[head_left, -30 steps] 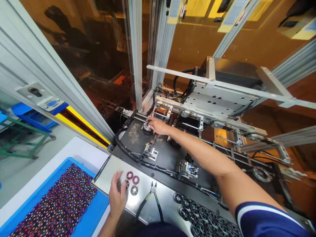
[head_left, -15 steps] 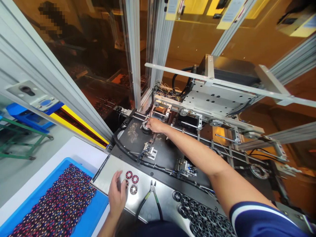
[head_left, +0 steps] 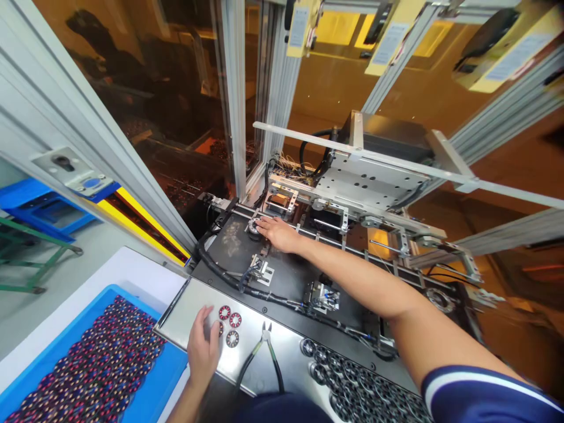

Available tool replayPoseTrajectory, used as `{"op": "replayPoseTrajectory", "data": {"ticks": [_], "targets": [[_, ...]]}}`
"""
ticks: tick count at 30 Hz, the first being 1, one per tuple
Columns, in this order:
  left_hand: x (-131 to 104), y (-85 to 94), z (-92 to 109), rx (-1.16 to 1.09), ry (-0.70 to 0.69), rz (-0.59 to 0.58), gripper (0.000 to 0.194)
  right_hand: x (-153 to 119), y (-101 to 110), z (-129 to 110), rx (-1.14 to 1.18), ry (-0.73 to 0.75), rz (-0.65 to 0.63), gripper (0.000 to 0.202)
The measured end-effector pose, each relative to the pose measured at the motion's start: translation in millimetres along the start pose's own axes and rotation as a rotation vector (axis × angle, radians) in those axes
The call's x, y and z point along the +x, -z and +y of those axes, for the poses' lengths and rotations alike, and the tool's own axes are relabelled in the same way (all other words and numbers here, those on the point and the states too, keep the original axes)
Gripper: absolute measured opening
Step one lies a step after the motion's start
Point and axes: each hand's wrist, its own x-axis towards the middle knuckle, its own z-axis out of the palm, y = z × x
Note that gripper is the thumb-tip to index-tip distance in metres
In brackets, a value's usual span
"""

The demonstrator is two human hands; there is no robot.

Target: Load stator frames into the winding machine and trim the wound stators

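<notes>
My right hand (head_left: 278, 234) reaches across to a round metal part (head_left: 253, 227) on a fixture at the machine's left end. Its fingers are stretched out flat, with the tips at the part's right edge; whether they press on it I cannot tell. My left hand (head_left: 203, 348) is open over the silver plate (head_left: 259, 367), thumb and fingers apart, holding nothing. Beside it lie several small ring-shaped stators with red and dark segments, such as this stator (head_left: 235, 319), one partly hidden by the thumb. A pair of cutting pliers (head_left: 265, 335) lies to their right, handles spread.
A blue tray (head_left: 174, 359) full of similar stators stands at left. Several dark metal rings (head_left: 348, 376) are bunched at the plate's right. Black cabling (head_left: 282, 302) runs along the machine's front edge. A metal crossbar (head_left: 396, 157) spans above the mechanism, and an aluminium post (head_left: 238, 106) rises behind.
The fingers of my right hand have gone from gripping the round part to lying stretched out beside it. My left hand keeps its place by the stators. The whole view has shifted slightly.
</notes>
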Motion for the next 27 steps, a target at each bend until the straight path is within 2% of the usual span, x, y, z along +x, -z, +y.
{"op": "replayPoseTrajectory", "data": {"ticks": [3, 5, 7, 9, 10, 11, 12, 15, 17, 19, 21, 24, 27], "targets": [[3.9, 1.4, 0.7, 0.004, -0.018, 0.01, 0.052, 3.1, 22.2, -11.3, -0.009, -0.004, 0.032, 0.034], [4.5, 5.4, 3.1, 0.007, -0.028, 0.02, 0.052, -8.0, 43.6, -24.3, -0.002, -0.015, 0.09, 0.042], [1.6, 12.3, 8.7, 0.01, -0.043, 0.046, 0.052, -37.6, 62.8, -42.1, 0.01, -0.028, 0.17, 0.048], [-5.3, 20.8, 18.2, 0.007, -0.074, 0.083, 0.055, -86.8, 70.9, -65.5, 0.04, -0.015, 0.279, 0.049], [-10.1, 25.0, 24.4, 0.002, -0.096, 0.096, 0.057, -117.2, 68.4, -79.5, 0.082, 0.027, 0.393, 0.045], [-15.5, 28.6, 31.2, -0.007, -0.12, 0.1, 0.059, -149.7, 60.9, -94.6, 0.137, 0.065, 0.487, 0.043], [-21.5, 31.5, 38.5, -0.018, -0.144, 0.093, 0.061, -182.6, 48.6, -110.1, 0.191, 0.067, 0.529, 0.041], [-39.9, 32.8, 60.9, -0.05, -0.202, -0.002, 0.054, -268.6, -8.0, -152.8, 0.281, -0.105, 0.462, 0.028], [-50.6, 28.3, 75.3, -0.06, -0.22, -0.1, 0.044, -305.2, -48.6, -173.5, 0.276, -0.195, 0.426, 0.02], [-58.8, 21.7, 88.7, -0.068, -0.222, -0.192, 0.036, -323.1, -81.2, -187.9, 0.258, -0.271, 0.389, 0.017], [-64.7, 16.3, 101.1, -0.083, -0.214, -0.271, 0.034, -326.6, -102.4, -198.0, 0.238, -0.333, 0.358, 0.016], [-70.0, 15.1, 116.9, -0.108, -0.192, -0.375, 0.033, -318.6, -114.7, -206.8, 0.226, -0.354, 0.313, 0.013], [-72.3, 22.8, 127.9, -0.127, -0.154, -0.459, 0.032, -308.7, -113.0, -208.2, 0.233, -0.291, 0.266, 0.007]]}}
